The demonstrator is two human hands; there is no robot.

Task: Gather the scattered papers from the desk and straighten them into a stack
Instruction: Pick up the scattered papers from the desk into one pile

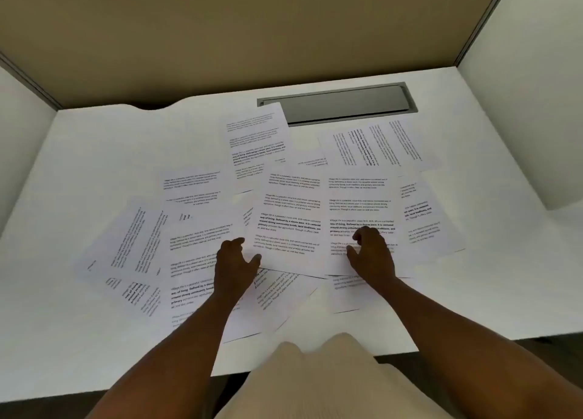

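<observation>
Near the desk (473, 292) front edge, scattered papers (195, 248) are pressed flat by left hand (235, 265) and right hand (372, 254), fingers loosely spread, nothing gripped; gathering barely begun, sheets likely need sweeping together.

office | white desk (94, 153) | partition panels (252, 33) | cable tray (344, 104)

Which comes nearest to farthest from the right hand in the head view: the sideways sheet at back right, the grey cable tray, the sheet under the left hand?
From the right hand:
1. Sheet under the left hand, left across the pile.
2. Sideways sheet, back right.
3. Grey cable tray, at the desk's rear edge.
</observation>
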